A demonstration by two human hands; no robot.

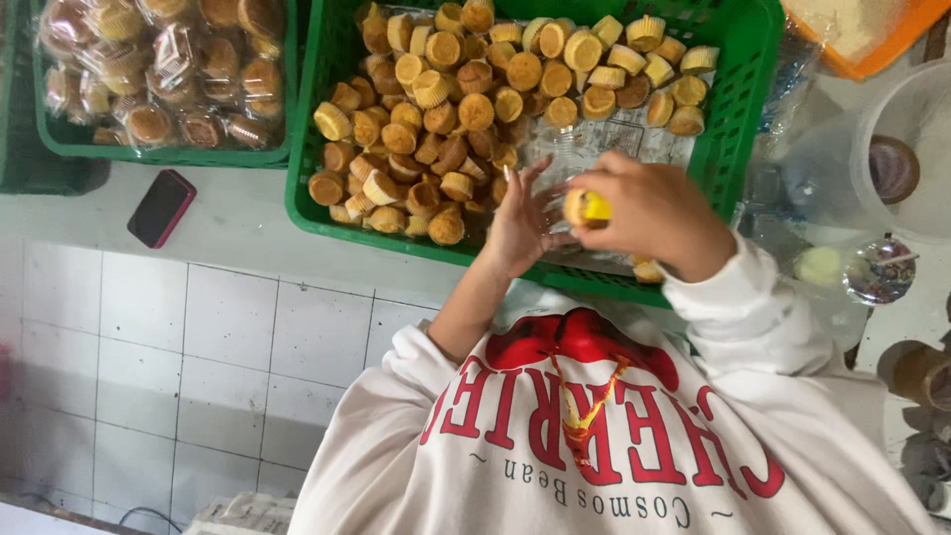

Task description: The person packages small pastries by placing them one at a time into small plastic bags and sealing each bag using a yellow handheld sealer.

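A small golden cupcake in a yellow paper cup sits just right of the frame's centre, pinched in the fingers of the right hand, which close around it; the left hand, just beside it, has its fingers spread apart and touches a clear plastic wrapper between the two hands; both hover over the near rim of a green plastic crate heaped with loose cupcakes across the upper middle; in the upper left, a second green crate holds bagged cupcakes; a dark phone with a pink edge lies on the white surface at left; rolls of tape sit at the right edge.
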